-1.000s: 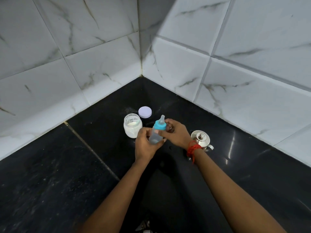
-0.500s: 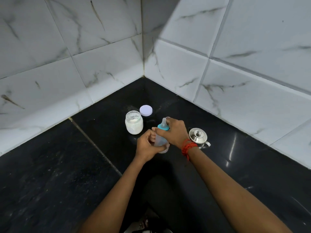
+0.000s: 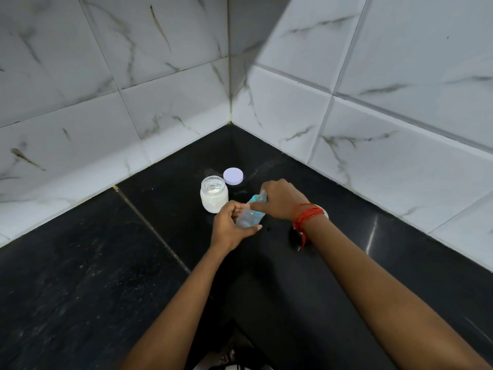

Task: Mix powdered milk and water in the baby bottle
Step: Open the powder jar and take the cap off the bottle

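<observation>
Both hands grasp the bottle [image 3: 249, 218] near the worktop's [image 3: 80, 276] back corner: left hand [image 3: 230, 227] clenched round its body, right hand [image 3: 280, 200] clamped on the teal cap [image 3: 256, 200]. Judging by this, the cap is being twisted. Next comes a firm hold, then reaching the open jar [image 3: 214, 194] of powder beside it.

Open glass jar of white powder [image 3: 214, 198] and round white lid [image 3: 233, 176] crowd the 12 o'clock corner; white marble-tile walls [image 3: 373, 129] behind. Black stone tabletop [image 3: 80, 276] bare from 7 to 9 o'clock.
</observation>
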Tool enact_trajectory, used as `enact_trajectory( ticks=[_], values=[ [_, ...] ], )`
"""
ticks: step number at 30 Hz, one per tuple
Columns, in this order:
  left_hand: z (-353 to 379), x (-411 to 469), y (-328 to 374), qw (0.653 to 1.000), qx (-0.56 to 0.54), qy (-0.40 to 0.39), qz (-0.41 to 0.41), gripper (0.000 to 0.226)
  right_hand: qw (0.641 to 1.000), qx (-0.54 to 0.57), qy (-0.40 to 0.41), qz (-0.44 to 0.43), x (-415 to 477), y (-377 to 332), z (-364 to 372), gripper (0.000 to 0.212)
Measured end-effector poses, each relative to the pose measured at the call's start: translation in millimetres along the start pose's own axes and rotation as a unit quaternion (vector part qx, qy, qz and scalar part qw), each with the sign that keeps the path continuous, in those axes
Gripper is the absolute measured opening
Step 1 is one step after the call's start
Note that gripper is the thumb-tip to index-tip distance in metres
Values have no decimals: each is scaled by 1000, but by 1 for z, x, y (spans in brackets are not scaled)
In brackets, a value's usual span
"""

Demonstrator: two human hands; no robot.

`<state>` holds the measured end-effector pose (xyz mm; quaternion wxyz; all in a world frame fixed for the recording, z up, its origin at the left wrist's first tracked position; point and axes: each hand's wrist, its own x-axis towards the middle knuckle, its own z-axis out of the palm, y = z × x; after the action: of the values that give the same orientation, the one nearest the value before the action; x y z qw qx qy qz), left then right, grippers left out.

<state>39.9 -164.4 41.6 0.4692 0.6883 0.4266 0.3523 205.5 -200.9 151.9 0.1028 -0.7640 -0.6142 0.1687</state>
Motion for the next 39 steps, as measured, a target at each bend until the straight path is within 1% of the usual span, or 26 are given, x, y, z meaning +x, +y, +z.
enact_trajectory(
  ticks=[1, 2, 4, 5, 6, 8, 9, 11, 12, 14, 15, 16, 17, 19, 21, 23, 26, 28, 30, 34, 37, 39],
  values=[
    [0, 0, -1, 1000, 5, -3, -2, 54, 999, 21, -25, -27, 0, 2, -2, 39],
    [-1, -1, -2, 1000, 11, -7, -6, 54, 996, 33, -57, -55, 1, 4, -5, 42],
    [-2, -2, -5, 1000, 19, -15, -9, 54, 991, 25, -102, -83, 1, 7, -10, 63],
    [-1, -3, -7, 1000, 17, -13, -7, 54, 993, 6, -95, -73, 0, 6, -10, 71],
    [0, -3, -8, 1000, 12, -9, -4, 54, 996, -14, -73, -55, -1, 3, -10, 73],
    [2, -3, -9, 1000, 8, -2, -2, 54, 997, -64, -28, -19, -1, -3, -7, 64],
    [4, -3, -10, 1000, 10, -3, -4, 54, 996, -84, -19, -18, -1, -6, -6, 57],
    [6, -4, -9, 1000, 14, -10, -6, 55, 996, -76, -33, -37, -1, -6, -4, 42],
    [6, -4, -9, 1000, 17, -12, -7, 55, 995, -58, -57, -56, -1, -6, -5, 40],
    [8, -4, -10, 1000, 18, -19, -11, 54, 991, -39, -94, -89, 0, -1, -6, 61],
    [8, -5, -11, 1000, 17, -17, -11, 54, 991, -43, -90, -84, -1, 0, -6, 69],
    [8, -5, -12, 1000, 13, -17, -10, 53, 993, -56, -76, -66, -1, -1, -5, 70],
    [10, -4, -14, 1000, 10, -17, -9, 53, 994, -71, -60, -48, -1, 0, -5, 66],
    [14, -2, -18, 1000, 8, -10, -9, 53, 994, -88, -53, -25, 0, 4, -2, 54],
    [17, -1, -22, 1000, 16, -10, -9, 54, 996, -55, -61, -28, 2, 8, -2, 46],
    [21, 3, -28, 1000, 14, -13, -15, 57, 998, 1, -55, -29, 7, 17, -5, 42],
    [29, 7, -36, 999, -5, -24, -28, 57, 998, 65, -5, -11, 21, 35, -14, 43],
    [36, 10, -45, 999, -13, -32, -35, 58, 996, 81, 25, 12, 35, 50, -18, 42],
    [41, 14, -54, 998, -18, -35, -44, 58, 997, 64, 32, 40, 51, 65, -19, 42],
    [49, 24, -69, 998, -18, -33, -51, 56, 996, -17, 14, 89, 85, 87, -6, 41],
    [51, 29, -72, 998, -19, -38, -46, 57, 990, -70, -24, 116, 102, 94, 10, 38],
    [49, 31, -74, 998, -18, -46, -42, 59, 983, -117, -62, 126, 111, 94, 20, 42]
  ],
)
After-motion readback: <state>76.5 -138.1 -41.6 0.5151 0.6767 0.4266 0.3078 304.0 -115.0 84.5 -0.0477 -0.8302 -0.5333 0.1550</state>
